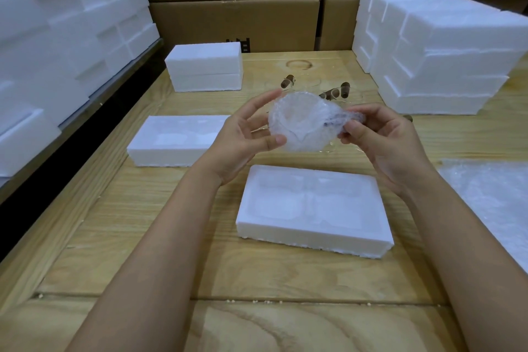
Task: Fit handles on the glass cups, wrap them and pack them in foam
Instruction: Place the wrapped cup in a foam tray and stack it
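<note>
**While Held Clear of the Table, Wrapped Between Two Hands**

Found no legible brand or label: only dark print on the cardboard cartons [234, 23] at the back, cut off by the frame's upper edge and unreadable. Saw the glass cup [300, 123], bundled in bubble film, raised above the wooden table [143, 237] between both hands. Was pinched at its wrapped handle [343, 118] by the right hand [380, 140], thumb and curled fingers closed on the film there. Was bracketed on the opposite, rounded side by the left hand [245, 137], thumb at the lower edge and fingers at the upper edge, clasping the bundle. Lay below and nearer the person an open foam tray [285, 237] with moulded hollows; further left, a second tray [160, 156]. Stood behind the bundle several unwrapped cups [334, 93] with brown handles. Rested at the right edge a loose bubble wrap sheet [491, 194]. Rose beyond these a closed foam box [204, 71], with foam stacks on the right [443, 51] and left [57, 23].
</note>
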